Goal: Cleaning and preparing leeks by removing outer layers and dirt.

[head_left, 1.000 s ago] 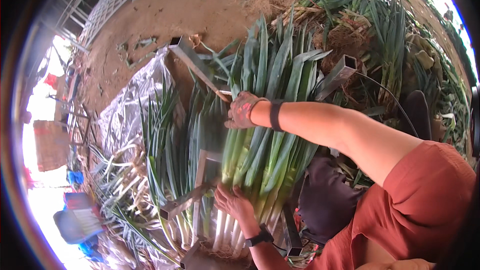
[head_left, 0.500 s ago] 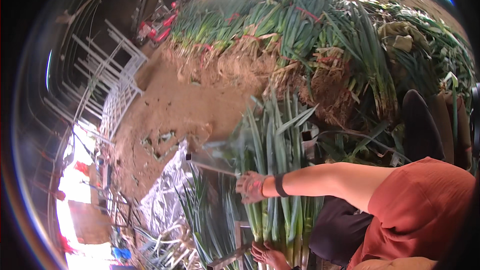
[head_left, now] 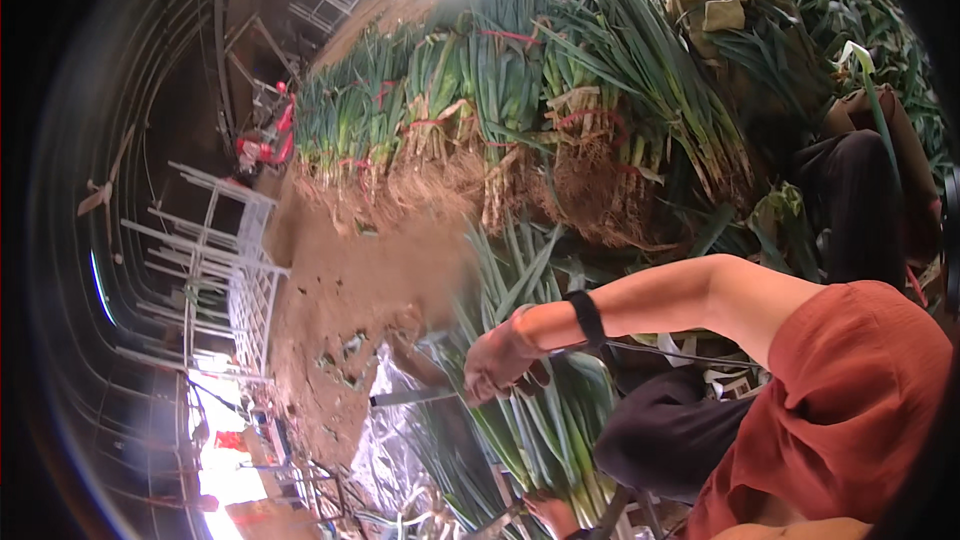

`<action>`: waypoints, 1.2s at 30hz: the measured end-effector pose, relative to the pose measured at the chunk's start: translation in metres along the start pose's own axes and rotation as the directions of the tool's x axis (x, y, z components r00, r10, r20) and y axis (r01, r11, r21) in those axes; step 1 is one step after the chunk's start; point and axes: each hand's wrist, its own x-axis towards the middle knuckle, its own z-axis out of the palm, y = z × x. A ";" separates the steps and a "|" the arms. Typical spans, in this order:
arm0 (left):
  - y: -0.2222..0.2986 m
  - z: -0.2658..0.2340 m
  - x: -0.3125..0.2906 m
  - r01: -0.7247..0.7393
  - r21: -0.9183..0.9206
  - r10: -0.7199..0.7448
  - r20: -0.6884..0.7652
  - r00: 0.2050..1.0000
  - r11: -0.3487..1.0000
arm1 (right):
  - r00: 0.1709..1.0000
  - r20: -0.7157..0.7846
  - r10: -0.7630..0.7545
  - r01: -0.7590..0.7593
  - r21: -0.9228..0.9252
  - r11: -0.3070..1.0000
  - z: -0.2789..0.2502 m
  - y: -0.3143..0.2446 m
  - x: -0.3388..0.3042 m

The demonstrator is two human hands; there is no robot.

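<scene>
At the far left stood a white rack, and to its right a crumpled plastic sheet lay beside the metal frame. The frame carried the loose leeks, their leaves pointing past its upper edge and their paler stalks toward its lower edge. Beyond that upper edge, tied bundles lay in a row, roots showing.

The person's hands were apart. The right hand was over the leaves, beside the frame's bar, with its fingers curled down; whether they gripped anything could not be told. Lower and slightly to the right, the left hand lay against the stalks, its grip also unclear.

Together the leeks would probably have felt heavy and awkwardly long. The leaves looked floppy and easily creased, perhaps slick; the stalks looked stiffer but likely to bruise or snap. The firmest hold seemed to be around the stalks, with a second hand supporting the leaves.
</scene>
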 end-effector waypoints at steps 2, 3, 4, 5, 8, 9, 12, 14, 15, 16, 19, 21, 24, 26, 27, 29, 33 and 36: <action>0.079 -0.051 0.001 0.096 -0.134 -0.084 0.097 0.992 0.986 | 0.992 0.022 -0.122 0.124 -0.210 0.970 0.001 0.002 -0.001; -0.001 -0.011 -0.002 -0.030 0.263 0.018 0.048 0.999 0.964 | 0.930 0.084 -0.358 0.366 -0.131 0.921 0.010 0.004 0.022; -0.018 0.006 -0.005 -0.132 0.327 0.115 0.071 0.991 0.936 | 0.905 0.023 -0.425 0.422 -0.182 0.888 0.001 0.022 0.047; -0.034 0.008 -0.010 0.090 0.144 -0.097 0.045 0.994 0.985 | 0.859 -0.020 -0.512 0.493 -0.243 0.836 0.001 0.026 0.077; 0.049 -0.028 -0.006 0.383 -0.218 -0.357 0.149 0.922 0.898 | 0.922 -0.358 -0.148 0.142 -0.045 0.989 -0.012 -0.002 0.069; 0.070 -0.041 0.001 0.399 -0.225 -0.371 0.160 0.915 0.889 | 0.947 -0.306 -0.101 0.124 0.055 0.991 -0.026 -0.022 0.060; 0.077 -0.059 -0.002 0.468 -0.210 -0.440 0.169 0.882 0.858 | 0.841 -0.513 -0.174 0.191 -0.019 0.981 -0.051 -0.054 0.085; 0.064 -0.058 -0.005 0.482 -0.191 -0.460 0.152 0.875 0.855 | 0.804 -0.585 -0.109 0.279 0.209 0.937 -0.083 -0.059 0.119; 0.074 -0.060 -0.002 0.511 -0.155 -0.487 0.169 0.857 0.845 | 0.785 -0.619 -0.040 0.347 0.385 0.855 -0.104 -0.060 0.130; 0.083 -0.063 0.007 0.504 -0.154 -0.487 0.138 0.862 0.850 | 0.767 -0.641 0.036 0.414 0.537 0.735 -0.121 -0.056 0.138; 0.083 -0.056 -0.003 0.551 -0.103 -0.540 0.114 0.834 0.828 | 0.739 -0.621 -0.261 0.216 -0.148 0.965 -0.054 -0.074 0.120; 0.060 -0.047 -0.009 0.549 -0.101 -0.537 0.124 0.834 0.829 | 0.872 -0.345 -0.346 0.054 -0.637 0.769 -0.015 -0.102 0.139; 0.059 -0.058 -0.011 0.576 -0.122 -0.566 0.112 0.817 0.808 | 0.849 -0.174 -0.499 0.133 -0.844 0.520 0.036 -0.104 0.270; 0.088 -0.041 0.006 0.498 -0.127 -0.482 0.138 0.865 0.858 | 0.808 -0.254 -0.532 0.044 -0.873 0.485 -0.007 -0.077 0.308; 0.127 -0.043 0.018 0.476 -0.149 -0.447 0.190 0.874 0.867 | 0.754 -0.359 -0.550 -0.011 -0.843 0.537 -0.048 -0.061 0.299; 0.062 -0.051 -0.010 0.636 -0.170 -0.620 0.146 0.771 0.752 | 0.743 -0.502 -0.443 0.275 -0.374 0.886 -0.009 -0.089 0.280; 0.075 -0.067 -0.010 0.612 -0.206 -0.606 0.096 0.789 0.764 | 0.533 -0.798 -0.281 0.290 -0.140 0.947 -0.115 -0.119 0.124; 0.076 -0.042 -0.002 0.527 -0.250 -0.518 0.109 0.849 0.812 | 0.300 -0.931 -0.207 0.521 -0.022 0.853 -0.218 -0.090 0.033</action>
